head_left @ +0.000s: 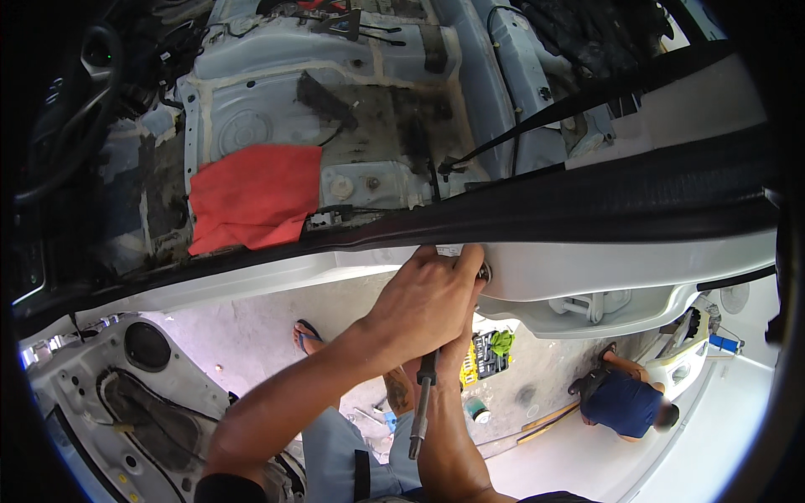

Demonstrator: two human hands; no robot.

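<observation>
My left hand [423, 293] reaches to the white door pillar [579, 264] of a car body. Its fingers are bent in at the pillar's edge, beside a small round metal fitting [485, 271]; what lies under them is hidden. Just below and partly behind it, my right hand [457, 348] is closed, its fingers mostly covered by the left. From the right hand a driver [423, 398] with a black handle and a metal shaft points down toward me. A red cloth [256, 197] lies over the sill inside the stripped cabin.
A dark seat belt [570, 109] crosses the opening at right. The removed-trim door [159, 411] stands at lower left. On the floor are a yellow-and-black tool case [482, 360] with a green cloth [502, 342] and a can [478, 409]. A person in dark blue [625, 398] crouches at lower right.
</observation>
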